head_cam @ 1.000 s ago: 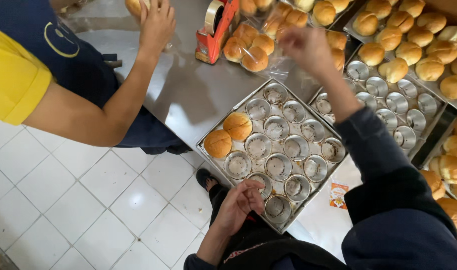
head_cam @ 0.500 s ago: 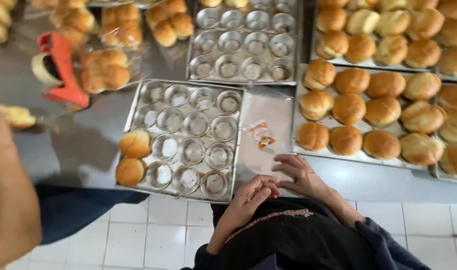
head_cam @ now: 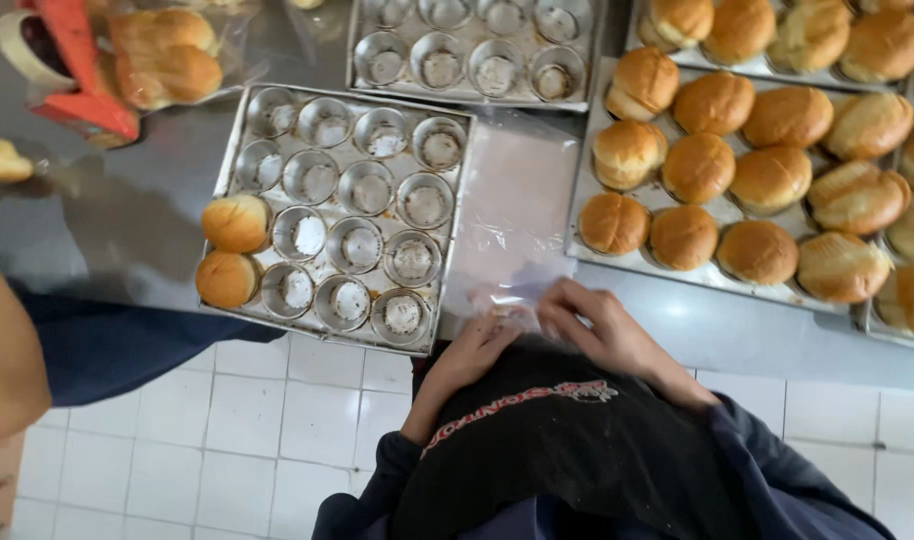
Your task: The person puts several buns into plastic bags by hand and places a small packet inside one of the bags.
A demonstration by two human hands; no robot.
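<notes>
At the near edge of a steel worktable [head_cam: 127, 230], a person's left hand [head_cam: 474, 345] and right hand [head_cam: 599, 328] pinch the near end of a clear plastic bag [head_cam: 512, 225] — fingers of both closed on its crumpled mouth. The bag lies flat just right of the muffin tray [head_cam: 457, 215], its long axis running away from the hands toward the far tins, filling the gap between that tray and the tray of browned buns [head_cam: 587, 150] further right. Both hands sit equally close to the bag. Two buns [head_cam: 234, 222] remain at the muffin tray's left edge — a co-worker's arm [head_cam: 7, 360] shows well left of it.
</notes>
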